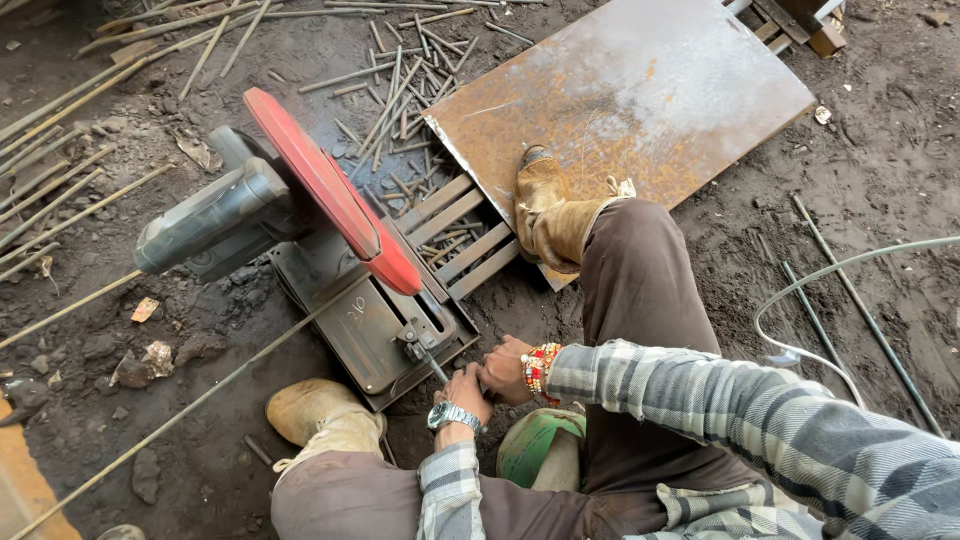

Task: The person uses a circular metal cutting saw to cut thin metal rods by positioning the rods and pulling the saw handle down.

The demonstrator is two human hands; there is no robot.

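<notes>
Rusty steel plate (640, 90), beyond the hands, upper right. Heap of cut rod pieces (400, 90), farther up. White cable (830, 290), right. Long rods (60, 190), far left. Green object (535, 445), just below.

head: worn on head | faces steeply down | close over hands, knees | ground fills frame | single view
</notes>
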